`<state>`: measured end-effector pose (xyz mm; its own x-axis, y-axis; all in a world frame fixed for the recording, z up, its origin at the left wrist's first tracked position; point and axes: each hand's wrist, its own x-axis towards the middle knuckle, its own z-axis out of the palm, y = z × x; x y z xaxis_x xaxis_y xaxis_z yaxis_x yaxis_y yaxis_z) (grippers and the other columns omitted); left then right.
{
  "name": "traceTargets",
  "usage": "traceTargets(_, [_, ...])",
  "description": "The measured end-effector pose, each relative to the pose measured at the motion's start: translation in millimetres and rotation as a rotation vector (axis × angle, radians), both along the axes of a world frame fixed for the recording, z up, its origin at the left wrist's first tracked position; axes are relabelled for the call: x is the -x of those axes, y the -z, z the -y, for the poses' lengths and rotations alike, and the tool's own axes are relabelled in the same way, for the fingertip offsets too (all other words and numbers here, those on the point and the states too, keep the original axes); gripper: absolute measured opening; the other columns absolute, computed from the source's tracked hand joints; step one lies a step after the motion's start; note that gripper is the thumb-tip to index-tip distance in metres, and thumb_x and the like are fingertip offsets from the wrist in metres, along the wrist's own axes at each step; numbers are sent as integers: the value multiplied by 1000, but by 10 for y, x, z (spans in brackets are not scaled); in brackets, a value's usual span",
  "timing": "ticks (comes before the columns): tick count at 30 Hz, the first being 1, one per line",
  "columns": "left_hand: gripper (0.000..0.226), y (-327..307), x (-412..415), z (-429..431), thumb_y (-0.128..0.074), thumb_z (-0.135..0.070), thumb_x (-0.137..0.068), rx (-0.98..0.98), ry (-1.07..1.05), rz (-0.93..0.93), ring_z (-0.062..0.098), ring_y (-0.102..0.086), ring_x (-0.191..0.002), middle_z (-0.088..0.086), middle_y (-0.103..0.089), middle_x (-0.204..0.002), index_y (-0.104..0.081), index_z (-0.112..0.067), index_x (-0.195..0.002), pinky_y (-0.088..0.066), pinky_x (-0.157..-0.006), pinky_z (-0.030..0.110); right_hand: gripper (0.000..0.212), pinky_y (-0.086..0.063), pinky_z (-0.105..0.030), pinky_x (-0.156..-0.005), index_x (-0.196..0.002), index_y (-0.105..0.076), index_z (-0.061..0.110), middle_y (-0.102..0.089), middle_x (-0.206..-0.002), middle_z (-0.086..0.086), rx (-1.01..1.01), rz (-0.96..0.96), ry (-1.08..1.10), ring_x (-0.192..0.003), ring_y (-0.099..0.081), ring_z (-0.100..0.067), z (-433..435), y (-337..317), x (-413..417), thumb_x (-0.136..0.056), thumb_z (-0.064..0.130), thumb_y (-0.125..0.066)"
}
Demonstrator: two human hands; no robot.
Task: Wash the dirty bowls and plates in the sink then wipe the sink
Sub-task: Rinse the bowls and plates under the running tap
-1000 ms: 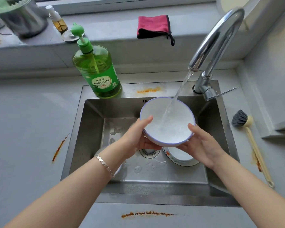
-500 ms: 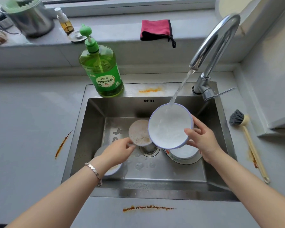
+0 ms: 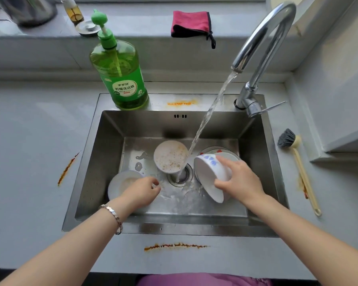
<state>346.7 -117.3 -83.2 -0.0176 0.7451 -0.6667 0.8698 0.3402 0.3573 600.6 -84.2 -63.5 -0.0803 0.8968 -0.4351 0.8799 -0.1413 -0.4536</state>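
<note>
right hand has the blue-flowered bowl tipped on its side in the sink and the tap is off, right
Not quite: the head view shows the tap running, water streaming down to the drain. The rest holds: the right hand grips the blue-flowered bowl, tipped on its side in the sink.

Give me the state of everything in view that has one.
Faucet: running.
Patterned bowl: tipped on its side, in right hand's grip.
Speckled bowl: upright, dirty.
Left bowl: upright, dirty.
Left hand: loosely curled, holding nothing.
Soap bottle: upright.
Pink cloth: folded.
</note>
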Motion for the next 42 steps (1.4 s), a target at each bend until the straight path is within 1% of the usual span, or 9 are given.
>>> traceTargets(6, [32,36,-128,-105,-43,-30,-97,-4,29,-22,22,-60,-103,8,-65,-116,-56,-15,-122,-47,-89,31,46,-54,-42,-83,-135,-38,15,-51,-123,-7,140,-388,620,-107,-51,-26,-163,402,-517,-91,21,-49])
traceTargets(15, [32,125,-170,-200,-44,-31,-97,16,21,-10,19,-60,-101,4,-64,-118,-55,-16,-123,-47,-86,29,38,-56,-38,-55,-132,-41,7,-46,-122,-12,302,-421,753,-110,-50,-40,-336,883,-448,-94,4,-37])
traceTargets(19, [31,222,-82,-151,-47,-31,-95,29,-42,20,17,-61,-95,2,-66,-109,-56,-17,-122,-49,-86,31,41,-57,-34,-46,-128,-43,8,-48,-125,-16,311,-407,725,-99,-58,-41,-301,1012,-367,-88,1,-37])
traceTargets(23, [31,283,-3,-101,-47,-29,-95,44,-103,49,20,-61,-88,-6,-60,-85,-53,-18,-124,-48,-84,35,34,-56,-29,-44,-124,-41,11,-57,-111,-23,307,-420,694,-55,-65,-31,-241,1055,-357,-91,4,-38])
traceTargets(26, [31,304,29,-109,-47,-25,-96,47,-148,89,20,-59,-79,-4,-58,-76,-51,-18,-126,-49,-81,37,45,-58,-35,-53,-138,-33,19,-63,-96,-19,263,-343,662,-55,-66,-29,-200,1003,-334,-94,16,-45])
traceTargets(31, [43,458,125,-365,-49,-20,-94,48,-292,148,19,-57,-78,3,-61,-84,-41,-13,-135,-45,-70,31,49,-49,-39,-81,-134,-37,19,-66,-75,-7,162,-78,398,-78,-63,-30,-96,797,-62,-92,39,-49])
traceTargets(34, [53,683,191,-644,-50,-18,-93,60,-404,162,25,-59,-87,4,-59,-84,-31,-7,-141,-46,-71,32,37,-50,-36,-75,-125,-47,16,-63,-63,-2,264,-227,371,-57,-59,-17,-106,717,223,-93,34,-49])
traceTargets(39, [58,1233,288,-1050,-55,-25,-92,132,-491,200,34,-57,-111,21,-55,-126,-30,0,-139,-49,-90,37,24,-52,-35,-71,-116,-54,19,-65,-64,-2,273,-247,385,-55,-57,-13,-217,883,502,-94,28,-48])
traceTargets(42, [40,1438,250,-1120,-52,-9,-94,113,-577,318,40,-58,-108,22,-54,-126,-41,0,-132,-55,-77,43,20,-51,-35,-70,-112,-55,22,-65,-63,-1,261,-248,415,-56,-57,-13,-217,999,566,-94,28,-48])
